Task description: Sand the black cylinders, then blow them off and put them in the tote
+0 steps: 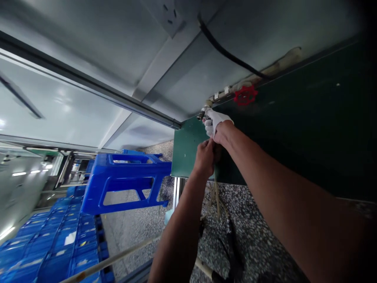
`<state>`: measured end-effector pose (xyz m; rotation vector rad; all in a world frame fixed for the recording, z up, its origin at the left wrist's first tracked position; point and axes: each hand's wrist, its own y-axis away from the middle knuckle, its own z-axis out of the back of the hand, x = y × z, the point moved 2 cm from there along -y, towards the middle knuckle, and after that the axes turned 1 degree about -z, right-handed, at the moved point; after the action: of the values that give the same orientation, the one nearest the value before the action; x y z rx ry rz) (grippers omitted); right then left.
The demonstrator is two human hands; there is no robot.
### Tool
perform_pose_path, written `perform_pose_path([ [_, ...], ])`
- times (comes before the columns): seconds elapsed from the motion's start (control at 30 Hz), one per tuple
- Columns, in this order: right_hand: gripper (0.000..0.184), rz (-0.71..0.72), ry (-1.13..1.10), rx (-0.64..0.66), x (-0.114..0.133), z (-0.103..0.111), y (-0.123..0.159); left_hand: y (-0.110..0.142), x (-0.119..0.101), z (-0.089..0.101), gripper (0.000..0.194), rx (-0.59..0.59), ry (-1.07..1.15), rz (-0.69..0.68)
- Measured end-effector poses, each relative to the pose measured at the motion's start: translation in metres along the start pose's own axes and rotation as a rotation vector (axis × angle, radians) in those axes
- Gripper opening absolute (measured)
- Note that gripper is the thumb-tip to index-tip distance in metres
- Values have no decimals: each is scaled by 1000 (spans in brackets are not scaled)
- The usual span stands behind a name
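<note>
Metal pipe fitting sits near the red valve wheel, clenched in the white-gloved right hand. Left hand, farther from the wheel, is closed against a green panel; what it grasps cannot be told.

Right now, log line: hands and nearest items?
right hand: white glove on fingers | left hand: against right hand | nearby: red valve handwheel

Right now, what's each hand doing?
Left hand: curled closed, anything held is hidden.
Right hand: white-gloved, closed on a metal pipe fitting.
</note>
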<state>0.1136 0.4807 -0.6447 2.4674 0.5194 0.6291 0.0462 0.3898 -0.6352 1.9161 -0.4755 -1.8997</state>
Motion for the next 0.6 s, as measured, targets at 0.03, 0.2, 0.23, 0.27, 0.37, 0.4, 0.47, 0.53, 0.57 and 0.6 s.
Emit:
perform_pose_path([
  [0.03, 39, 1, -17, 18, 0, 0, 5, 1, 3, 3, 44, 65, -11, -41],
  [0.2, 40, -32, -77, 160, 2, 2, 16, 5, 9, 13, 52, 85, -62, -116],
  [0.23, 41, -40, -87, 192, 3, 3, 15, 5, 9, 13, 52, 58, -63, -136],
  [0.27, 41, -50, -96, 226, 4, 5, 14, 5, 8, 13, 53, 33, -61, -156],
  [0.37, 42, -85, -117, 317, 1, 14, 12, 4, 11, 11, 52, 17, -40, -186],
  [0.4, 42, -93, -121, 332, -3, 16, 12, 3, 14, 11, 51, 20, -25, -192],
  [0.47, 40, -98, -121, 335, -11, 21, 15, 3, 18, 12, 51, 15, 10, -203],
  [0.53, 35, -89, -116, 316, -19, 24, 20, 5, 18, 14, 51, 4, 16, -217],
  [0.57, 33, -81, -117, 302, -22, 24, 23, 8, 16, 16, 50, 4, -14, -228],
  [0.6, 32, -73, -120, 281, -23, 23, 26, 11, 12, 18, 49, 2, -78, -245],
])
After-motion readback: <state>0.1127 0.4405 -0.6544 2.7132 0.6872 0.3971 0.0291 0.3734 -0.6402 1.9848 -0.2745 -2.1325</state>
